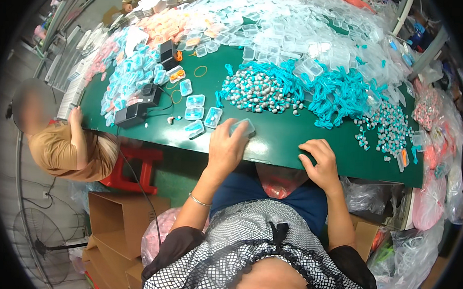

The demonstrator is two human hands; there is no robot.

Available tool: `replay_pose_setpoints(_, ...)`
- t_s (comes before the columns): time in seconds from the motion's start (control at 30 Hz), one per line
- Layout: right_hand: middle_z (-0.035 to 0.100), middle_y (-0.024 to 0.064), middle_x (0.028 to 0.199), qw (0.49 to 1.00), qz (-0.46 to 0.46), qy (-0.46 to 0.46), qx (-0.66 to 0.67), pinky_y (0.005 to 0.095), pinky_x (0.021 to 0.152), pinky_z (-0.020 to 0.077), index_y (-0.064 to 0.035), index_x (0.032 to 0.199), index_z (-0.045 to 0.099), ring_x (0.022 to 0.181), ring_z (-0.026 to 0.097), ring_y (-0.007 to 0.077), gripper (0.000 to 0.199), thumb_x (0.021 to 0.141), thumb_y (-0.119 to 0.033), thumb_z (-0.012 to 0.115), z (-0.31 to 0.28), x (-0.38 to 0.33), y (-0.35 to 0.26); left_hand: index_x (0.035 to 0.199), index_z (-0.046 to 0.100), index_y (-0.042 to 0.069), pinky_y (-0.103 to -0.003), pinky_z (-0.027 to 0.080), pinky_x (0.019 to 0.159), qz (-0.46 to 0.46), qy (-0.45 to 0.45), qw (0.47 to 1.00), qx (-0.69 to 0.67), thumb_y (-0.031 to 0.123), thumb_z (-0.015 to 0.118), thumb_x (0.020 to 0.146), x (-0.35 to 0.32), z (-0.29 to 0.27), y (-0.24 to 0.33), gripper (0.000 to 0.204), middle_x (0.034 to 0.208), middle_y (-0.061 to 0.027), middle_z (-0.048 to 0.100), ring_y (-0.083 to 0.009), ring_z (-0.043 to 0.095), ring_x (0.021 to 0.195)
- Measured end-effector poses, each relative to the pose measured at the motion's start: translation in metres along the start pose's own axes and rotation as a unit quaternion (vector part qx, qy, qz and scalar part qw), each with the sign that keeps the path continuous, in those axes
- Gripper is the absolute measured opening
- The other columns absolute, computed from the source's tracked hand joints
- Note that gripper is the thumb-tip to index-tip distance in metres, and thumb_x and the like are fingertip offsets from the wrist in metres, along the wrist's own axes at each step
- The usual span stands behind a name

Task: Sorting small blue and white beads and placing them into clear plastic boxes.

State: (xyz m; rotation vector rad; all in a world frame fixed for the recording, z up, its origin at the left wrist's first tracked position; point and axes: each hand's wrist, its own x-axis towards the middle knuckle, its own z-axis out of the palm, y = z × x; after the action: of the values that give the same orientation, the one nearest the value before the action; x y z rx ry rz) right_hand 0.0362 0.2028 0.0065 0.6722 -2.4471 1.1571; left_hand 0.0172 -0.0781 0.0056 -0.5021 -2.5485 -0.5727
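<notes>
The smooth green tabletop (288,142) bears small rectangular cases of clear, shiny plastic with rounded corners, beside rounded grey pieces that look like beads and soft loops of teal cord. A mound of grey pieces (262,91) mixed with teal strands lies at one o'clock from the left hand (226,147), and a tangled pile of teal cords (334,95) lies at twelve o'clock from the right hand (321,164); looser grey clusters (395,132) spread at two o'clock from that hand. At ten to eleven o'clock from the left hand, a few filled cases (213,118) hold blue contents; farther along eleven o'clock, another case (176,74) holds something orange. A heap of clear cases (288,38) rises at eleven o'clock from the right hand, with the contents of most too small to make out. The handled case (246,127) lies at one to two o'clock from the left hand, which touches it with bent fingers over its left part; whether it is pinched or merely touched I cannot tell, nor what is inside. The right hand's fingers curve loosely, thumb apart, near the table edge, with the handled case well away at ten o'clock.
</notes>
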Motion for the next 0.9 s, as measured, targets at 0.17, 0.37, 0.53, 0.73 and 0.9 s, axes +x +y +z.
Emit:
replay_pose_setpoints(0.17,0.065,0.0122,0.093,1.0,-0.001,-0.004,-0.015,0.0397,0.077,0.0502,-0.0025,0.094,0.067,0.089,0.062,0.031,0.02,0.075,-0.003,0.074,0.001,0.003,-0.003,0.126,0.057,0.008,-0.045,0.046,0.09,-0.01,0.033,0.999,-0.036,0.005,0.07,0.082,0.006,-0.005,-0.019,0.046,0.117,-0.0192,0.056,-0.0382,0.054,0.103)
replay_pose_setpoints(0.37,0.065,0.0124,0.094,1.0,-0.008,0.011,-0.027,0.0405,0.079,0.0506,-0.0036,0.094,0.067,0.09,0.062,0.0319,0.02,0.075,-0.005,0.073,-0.006,0.001,-0.002,0.125,0.058,0.009,-0.045,0.046,0.089,-0.052,0.105,0.993,0.013,0.011,0.066,0.088,0.061,-0.02,-0.086,0.038,0.116,-0.0177,0.059,-0.0378,0.055,0.103)
replay_pose_setpoints(0.53,0.065,0.0112,0.095,1.0,-0.015,0.001,-0.019,0.0412,0.082,0.0506,-0.004,0.094,0.067,0.091,0.061,0.0315,0.019,0.077,-0.009,0.073,0.005,0.002,0.004,0.126,0.059,0.013,-0.045,0.047,0.089,-0.079,0.051,0.992,0.086,0.017,0.069,0.086,0.093,0.004,-0.176,0.041,0.112,-0.017,0.061,-0.038,0.057,0.104)
replay_pose_setpoints(0.73,0.066,0.0097,0.096,1.0,-0.004,0.014,-0.005,0.0399,0.084,0.0504,-0.0042,0.094,0.068,0.092,0.062,0.0292,0.017,0.08,-0.011,0.073,0.0,-0.008,0.005,0.127,0.06,0.02,-0.05,0.046,0.089,-0.137,-0.053,0.977,0.152,0.024,0.072,0.083,0.112,0.017,-0.171,0.045,0.116,-0.0134,0.062,-0.0346,0.058,0.109)
replay_pose_setpoints(0.9,0.065,0.0094,0.096,1.0,-0.004,0.017,0.003,0.0391,0.085,0.0501,-0.0043,0.094,0.068,0.092,0.062,0.0286,0.017,0.08,-0.013,0.073,0.0,-0.007,0.004,0.13,0.059,0.022,-0.052,0.045,0.091,-0.136,-0.047,0.974,0.175,0.037,0.068,0.086,0.104,0.013,-0.17,0.047,0.124,-0.0128,0.06,-0.0345,0.057,0.114)
